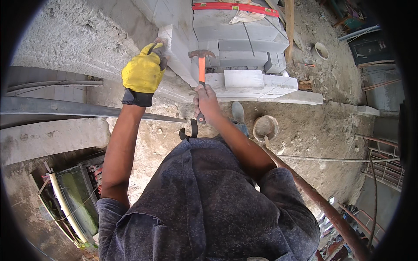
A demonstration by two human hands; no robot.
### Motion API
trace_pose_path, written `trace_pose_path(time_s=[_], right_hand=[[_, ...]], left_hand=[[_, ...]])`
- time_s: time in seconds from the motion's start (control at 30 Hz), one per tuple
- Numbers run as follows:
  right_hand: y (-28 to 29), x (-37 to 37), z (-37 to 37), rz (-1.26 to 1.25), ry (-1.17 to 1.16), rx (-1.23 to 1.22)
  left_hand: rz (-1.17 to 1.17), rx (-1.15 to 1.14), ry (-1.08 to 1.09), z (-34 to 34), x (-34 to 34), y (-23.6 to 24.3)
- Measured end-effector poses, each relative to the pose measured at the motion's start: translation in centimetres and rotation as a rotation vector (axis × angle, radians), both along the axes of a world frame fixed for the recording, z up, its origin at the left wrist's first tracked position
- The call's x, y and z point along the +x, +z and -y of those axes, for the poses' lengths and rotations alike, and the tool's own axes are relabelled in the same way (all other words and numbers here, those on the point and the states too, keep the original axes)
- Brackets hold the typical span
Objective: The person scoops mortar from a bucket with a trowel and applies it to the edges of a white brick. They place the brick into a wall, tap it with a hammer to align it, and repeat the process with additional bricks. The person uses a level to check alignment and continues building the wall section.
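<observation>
My left hand [143, 71], in a yellow work glove with a dark cuff, is at the near left edge of an upright white block [177, 54] beside the rough wall. Its bare fingertips curl at the block's edge. My right hand [206, 102] is ungloved and wraps round the black grip of a claw hammer [201, 66] with an orange shaft. The hammer's rusty head points away from me, just right of the upright block and above the stacked blocks. A loose white block [244, 79] lies on the low block row [274, 84] right of the hammer.
A red spirit level [235, 7] lies across the far blocks. Right of my boot [237, 112] stands a mortar bucket [265, 127]; another bucket [321, 51] is farther off. A metal bar [87, 108] crosses at left, and a rusty pole [322, 201] slants at right.
</observation>
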State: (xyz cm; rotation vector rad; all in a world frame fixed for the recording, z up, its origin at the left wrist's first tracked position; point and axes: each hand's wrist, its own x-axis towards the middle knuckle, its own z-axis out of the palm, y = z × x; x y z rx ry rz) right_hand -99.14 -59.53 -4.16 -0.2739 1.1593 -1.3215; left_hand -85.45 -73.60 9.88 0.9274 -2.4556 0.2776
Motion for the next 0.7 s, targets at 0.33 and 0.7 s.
trace_pose_path(time_s=[0.33,0.7], right_hand=[[1.8,-2.2,-0.4,-0.056,0.133,0.007],[17.0,-14.1,4.1,-1.452,0.523,-0.589]], left_hand=[[0.023,0.042,0.118,-1.0,-0.5,0.5],[-0.405,-0.097,0.265,-3.4,-1.2,-3.3]])
